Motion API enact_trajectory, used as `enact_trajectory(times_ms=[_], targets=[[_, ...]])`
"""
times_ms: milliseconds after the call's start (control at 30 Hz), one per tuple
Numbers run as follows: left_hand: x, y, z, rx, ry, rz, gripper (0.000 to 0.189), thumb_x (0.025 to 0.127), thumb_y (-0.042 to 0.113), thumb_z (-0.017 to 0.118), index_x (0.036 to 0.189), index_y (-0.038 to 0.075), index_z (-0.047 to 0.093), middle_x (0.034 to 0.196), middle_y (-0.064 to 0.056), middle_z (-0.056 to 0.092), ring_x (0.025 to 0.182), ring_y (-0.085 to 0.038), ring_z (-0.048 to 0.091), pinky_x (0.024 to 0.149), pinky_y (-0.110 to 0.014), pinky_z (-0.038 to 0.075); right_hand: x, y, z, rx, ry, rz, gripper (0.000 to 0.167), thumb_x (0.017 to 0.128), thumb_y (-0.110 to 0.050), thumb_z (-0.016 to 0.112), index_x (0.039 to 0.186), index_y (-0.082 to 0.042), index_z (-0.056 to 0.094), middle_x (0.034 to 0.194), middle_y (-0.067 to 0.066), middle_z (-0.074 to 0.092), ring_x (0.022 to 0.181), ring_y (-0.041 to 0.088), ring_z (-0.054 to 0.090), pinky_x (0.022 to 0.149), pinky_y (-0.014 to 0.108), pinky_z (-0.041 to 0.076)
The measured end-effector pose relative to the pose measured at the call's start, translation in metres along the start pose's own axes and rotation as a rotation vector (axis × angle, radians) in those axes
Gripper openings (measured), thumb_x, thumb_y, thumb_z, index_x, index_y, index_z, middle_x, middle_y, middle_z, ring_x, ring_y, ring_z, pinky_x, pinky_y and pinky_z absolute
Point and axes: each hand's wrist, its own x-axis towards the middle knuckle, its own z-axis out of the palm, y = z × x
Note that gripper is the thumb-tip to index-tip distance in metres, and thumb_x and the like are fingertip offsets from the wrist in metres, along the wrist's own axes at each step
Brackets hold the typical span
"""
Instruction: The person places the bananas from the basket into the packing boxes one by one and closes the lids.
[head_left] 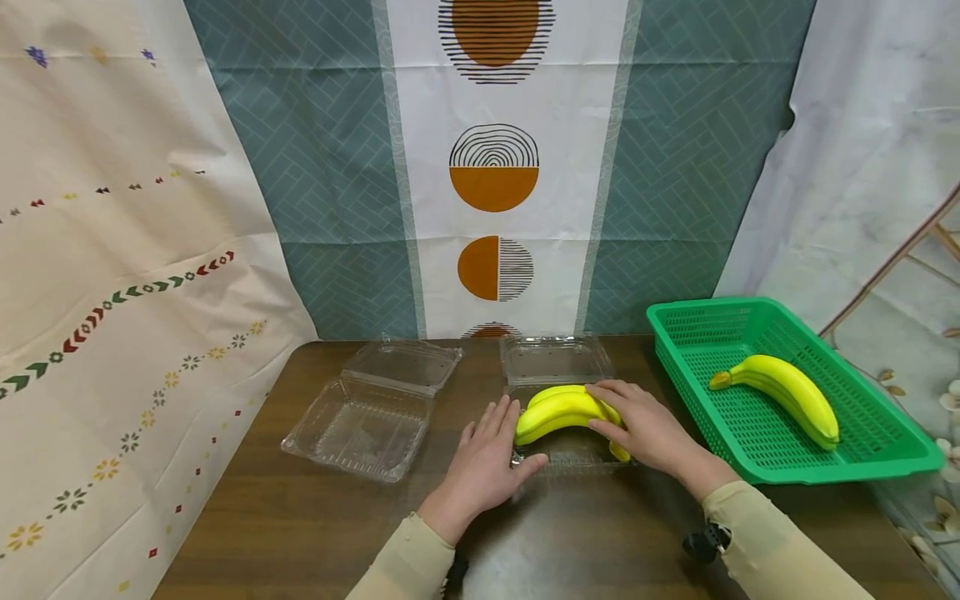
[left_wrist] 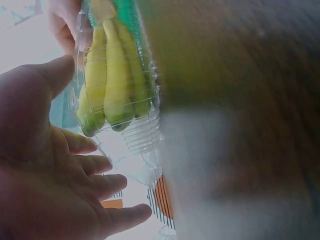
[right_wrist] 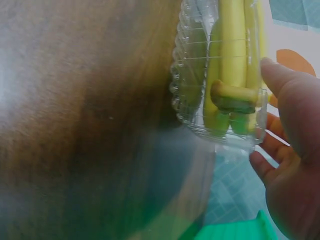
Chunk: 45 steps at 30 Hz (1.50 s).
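Observation:
A bunch of yellow bananas (head_left: 558,414) sits in a clear plastic clamshell container (head_left: 577,457) whose lid (head_left: 557,360) stands open at the back. Three banana tips (left_wrist: 118,120) show through the container's wall in the left wrist view. My left hand (head_left: 487,458), fingers spread and nearly straight, is at the container's left side beside the banana tips. My right hand (head_left: 647,425) lies over the right end of the bunch, thumb and fingers extended onto the bananas. Below that hand, the brown stem end (right_wrist: 232,97) shows near the container's right wall.
A second clear clamshell container (head_left: 367,425) lies open to the left, holding nothing visible. On the right, a green plastic basket (head_left: 675,392) holds another banana bunch (head_left: 787,396). Patterned cloths hang behind and beside the brown wooden table (head_left: 247,517).

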Motion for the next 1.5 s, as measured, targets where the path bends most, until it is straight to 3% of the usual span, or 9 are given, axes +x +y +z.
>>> enact_trajectory(times_ms=[400,733,1000,1500], targets=[[0.005,0.001,-0.011,-0.012,0.041,0.016,0.087,0.112,0.061,0.056,0.176,0.010,0.028,0.183,-0.012,0.021,0.168,-0.037,0.019,0.129,-0.067,0.024,-0.002,0.003,0.000,0.037,0.075,0.053,0.069,0.111,-0.046,0.068,0.166,-0.008,0.050,0.168,0.020,0.046,0.151,0.047,0.045,0.119,0.070,0.040],[0.016,0.000,-0.019,-0.005,0.070,-0.004,0.085,0.113,0.059,0.054,0.175,0.007,0.029,0.183,-0.013,0.021,0.168,-0.036,0.019,0.129,-0.066,0.025,0.001,0.009,-0.002,0.055,0.055,0.090,0.075,0.115,-0.048,0.059,0.173,-0.007,0.035,0.177,0.024,0.029,0.159,0.052,0.031,0.124,0.073,0.029],[0.026,-0.003,-0.021,-0.032,0.085,-0.028,0.084,0.114,0.057,0.053,0.176,0.007,0.027,0.183,-0.014,0.021,0.168,-0.037,0.018,0.130,-0.065,0.023,0.006,0.011,-0.002,0.083,0.031,0.145,0.077,0.117,-0.053,0.050,0.175,-0.006,0.030,0.179,0.025,0.024,0.160,0.054,0.027,0.124,0.075,0.027],[0.049,-0.010,-0.016,-0.080,0.096,-0.080,0.082,0.115,0.059,0.050,0.174,0.006,0.031,0.182,-0.016,0.023,0.167,-0.038,0.021,0.130,-0.063,0.025,0.017,0.018,0.000,0.237,-0.007,0.254,0.077,0.119,-0.051,0.044,0.175,-0.002,0.025,0.178,0.031,0.019,0.160,0.058,0.021,0.123,0.078,0.022]])
